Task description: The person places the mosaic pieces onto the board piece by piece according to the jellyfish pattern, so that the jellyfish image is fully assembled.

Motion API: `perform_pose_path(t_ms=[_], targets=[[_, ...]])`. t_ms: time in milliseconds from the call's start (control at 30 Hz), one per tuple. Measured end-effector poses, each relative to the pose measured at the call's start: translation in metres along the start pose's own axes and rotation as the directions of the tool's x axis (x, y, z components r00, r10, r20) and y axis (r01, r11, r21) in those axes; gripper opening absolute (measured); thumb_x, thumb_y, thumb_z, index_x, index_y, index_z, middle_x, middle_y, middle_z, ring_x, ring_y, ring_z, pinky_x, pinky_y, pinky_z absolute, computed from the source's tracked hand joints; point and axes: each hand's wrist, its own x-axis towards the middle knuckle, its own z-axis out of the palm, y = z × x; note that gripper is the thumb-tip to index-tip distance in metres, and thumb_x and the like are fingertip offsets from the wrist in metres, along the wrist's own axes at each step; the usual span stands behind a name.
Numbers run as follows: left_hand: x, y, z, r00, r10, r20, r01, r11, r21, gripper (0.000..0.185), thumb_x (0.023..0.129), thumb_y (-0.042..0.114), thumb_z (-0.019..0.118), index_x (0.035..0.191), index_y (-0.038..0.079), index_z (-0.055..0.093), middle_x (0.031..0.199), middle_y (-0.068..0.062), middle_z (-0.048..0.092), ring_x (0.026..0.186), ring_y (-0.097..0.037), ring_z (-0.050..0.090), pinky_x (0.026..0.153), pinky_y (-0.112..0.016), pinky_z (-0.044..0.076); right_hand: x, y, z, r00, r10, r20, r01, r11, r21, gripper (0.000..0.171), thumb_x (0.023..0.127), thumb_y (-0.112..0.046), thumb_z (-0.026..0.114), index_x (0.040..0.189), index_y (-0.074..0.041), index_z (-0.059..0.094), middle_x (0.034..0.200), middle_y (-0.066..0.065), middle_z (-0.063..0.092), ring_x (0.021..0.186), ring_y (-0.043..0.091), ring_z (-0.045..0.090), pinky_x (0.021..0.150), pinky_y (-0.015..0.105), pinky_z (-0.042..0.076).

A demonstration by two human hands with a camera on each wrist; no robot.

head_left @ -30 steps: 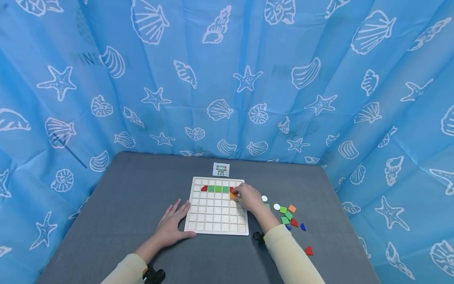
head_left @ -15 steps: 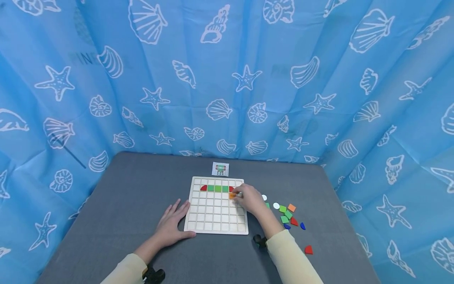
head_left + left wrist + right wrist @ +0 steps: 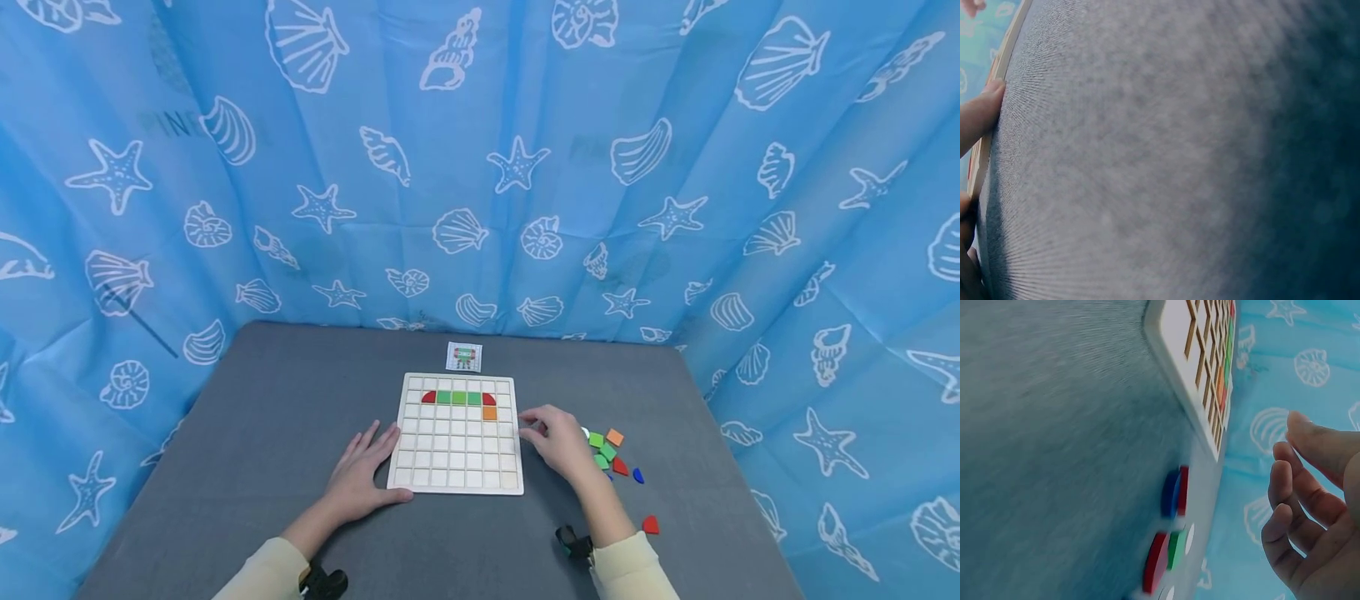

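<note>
Lying flat on the tabletop (image 3: 285, 433), the square grid board (image 3: 456, 463) bears a row of tiles near its twelve o'clock side, the row's long axis running from nine to three: a red tile (image 3: 429, 397), three green squares (image 3: 459, 398) and a second red tile (image 3: 488, 400), with an orange square (image 3: 489, 413) touching that one at six o'clock. Spread along the board's nine o'clock edge, the left hand (image 3: 360, 477) touches the rim, its thumb by the near corner. The right hand (image 3: 558, 440) hovers just beside the three o'clock edge, fingers loosely bent, nothing visible between thumb and fingertips. What matters most is its place between two sets: the board lies at nine o'clock from it, the loose tiles (image 3: 608, 451) at three to four, far nearer to it than to the left hand. A stray red tile (image 3: 651, 525) sits apart, between four and five. Beyond the board at twelve lies a small picture card (image 3: 464, 357), then a shell-patterned curtain (image 3: 517, 250).
</note>
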Motion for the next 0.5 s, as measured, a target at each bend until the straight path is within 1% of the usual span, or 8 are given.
perform_pose_path(t_ms=[200,267,400,500], targets=[[0.0,0.0,0.002,1.0,0.006,0.005,-0.006,1.0,0.001,0.115,0.072,0.077,0.071,0.159,0.012,0.032,0.165,-0.003,0.031,0.156,-0.036,0.015,0.123,-0.059,0.013,-0.022,0.017,-0.012,0.999,0.016,-0.05,-0.015,1.0,0.012,0.023,0.085,-0.012,0.081,0.108,-0.01,0.078,0.099,0.002,0.073,0.074,0.009,0.058,0.061,0.026,0.049],[0.0,0.0,0.002,1.0,0.002,0.015,-0.002,1.0,-0.011,0.115,0.072,0.076,0.072,0.159,0.013,0.032,0.166,-0.003,0.03,0.156,-0.036,0.014,0.123,-0.058,0.012,-0.028,0.023,-0.017,0.998,0.038,-0.053,-0.037,0.999,0.015,0.024,0.085,-0.012,0.081,0.109,-0.01,0.078,0.101,0.002,0.073,0.074,0.01,0.058,0.06,0.025,0.048],[0.0,-0.001,0.0,1.0,-0.002,0.028,0.002,1.0,-0.007,0.114,0.073,0.075,0.071,0.159,0.013,0.031,0.166,-0.004,0.03,0.156,-0.036,0.013,0.123,-0.059,0.012,-0.037,0.036,-0.027,0.996,0.079,-0.048,-0.078,0.997,0.021,0.026,0.086,-0.012,0.08,0.112,-0.01,0.077,0.103,0.004,0.073,0.076,0.012,0.06,0.056,0.025,0.046],[0.002,-0.001,0.0,1.0,0.0,0.028,0.0,1.0,0.005,0.114,0.073,0.076,0.07,0.159,0.012,0.031,0.166,-0.004,0.03,0.156,-0.036,0.013,0.123,-0.059,0.014,-0.042,0.045,-0.032,0.994,0.101,-0.046,-0.1,0.995,0.021,0.027,0.087,-0.013,0.08,0.114,-0.01,0.076,0.104,0.004,0.072,0.078,0.014,0.061,0.058,0.026,0.046]])
